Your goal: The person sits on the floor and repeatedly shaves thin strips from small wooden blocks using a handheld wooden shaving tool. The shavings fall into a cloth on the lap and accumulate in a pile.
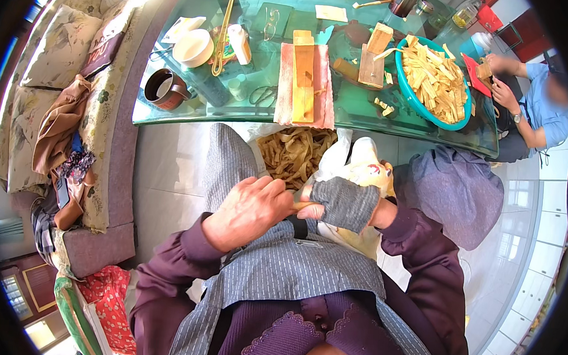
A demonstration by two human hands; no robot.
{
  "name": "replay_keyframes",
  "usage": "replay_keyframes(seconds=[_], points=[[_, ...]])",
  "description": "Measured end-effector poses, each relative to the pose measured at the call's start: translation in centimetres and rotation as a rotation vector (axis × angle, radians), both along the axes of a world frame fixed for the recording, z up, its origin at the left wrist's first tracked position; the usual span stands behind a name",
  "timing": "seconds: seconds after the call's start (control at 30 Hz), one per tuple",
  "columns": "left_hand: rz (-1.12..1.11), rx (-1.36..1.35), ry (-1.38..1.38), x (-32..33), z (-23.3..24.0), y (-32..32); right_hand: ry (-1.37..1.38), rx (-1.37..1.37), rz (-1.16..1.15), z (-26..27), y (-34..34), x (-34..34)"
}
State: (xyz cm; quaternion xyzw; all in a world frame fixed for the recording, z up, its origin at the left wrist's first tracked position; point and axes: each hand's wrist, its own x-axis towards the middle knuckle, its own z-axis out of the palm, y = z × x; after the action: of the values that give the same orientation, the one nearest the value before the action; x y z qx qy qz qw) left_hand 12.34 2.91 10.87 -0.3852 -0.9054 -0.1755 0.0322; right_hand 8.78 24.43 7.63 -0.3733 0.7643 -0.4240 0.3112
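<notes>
My left hand (256,207) is curled above my apron (303,270), its fingers closed around one end of a thin tan strip (302,206). On my right hand (342,207) is a grey knitted fingerless covering; its thumb and fingers pinch the other end. Most of the strip is hidden inside the hands. Just beyond them, between my knees, a pale bag (336,153) holds curled tan peelings (295,154). On the glass table (249,113) a long wooden block (302,77) rests on a pink cloth (325,83).
A teal basin (406,99) heaped with flat tan strips (433,81) stands at the table's right. Left are a brown mug (165,89), a white bowl (193,48) and a fly swatter (223,39). Another person (538,104) works at right. A sofa (108,120) runs along the left.
</notes>
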Motion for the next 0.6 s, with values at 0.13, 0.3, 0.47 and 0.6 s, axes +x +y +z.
replay_keyframes(seconds=[0.13,0.3,0.47,0.6], points=[[-0.050,-0.034,0.194,-0.2,1.9,-1.8,-0.053,0.014,-0.043,4.3,0.9,0.6],[0.079,-0.001,0.407,-1.5,-1.0,-4.0,0.015,-0.068,-0.126,4.6,-1.5,1.7],[0.241,0.234,0.334,-2.0,-3.3,-3.9,0.657,-0.418,-0.142,1.6,-3.2,0.4],[0.274,0.457,-0.038,0.4,-2.7,-2.9,0.038,-0.184,-0.441,0.5,-2.7,0.3]])
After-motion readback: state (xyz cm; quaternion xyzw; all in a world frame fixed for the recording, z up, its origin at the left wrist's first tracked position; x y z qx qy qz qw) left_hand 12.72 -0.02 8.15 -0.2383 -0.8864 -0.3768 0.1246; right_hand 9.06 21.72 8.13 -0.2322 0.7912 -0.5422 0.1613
